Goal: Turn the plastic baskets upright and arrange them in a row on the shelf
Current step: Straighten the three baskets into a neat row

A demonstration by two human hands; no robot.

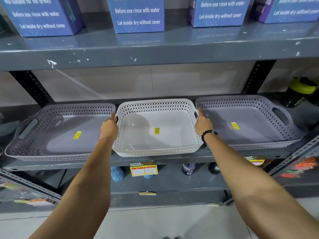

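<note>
Three shallow plastic baskets sit upright in a row on the grey metal shelf (155, 158). Both hands grip the white basket (156, 125) by its side handles, left hand (109, 127) and right hand (203, 124) with fingers curled over the rims, likely squaring it between the two grey baskets (57, 133) (248, 121). All have latticed, perforated walls and smooth floors.
</note>
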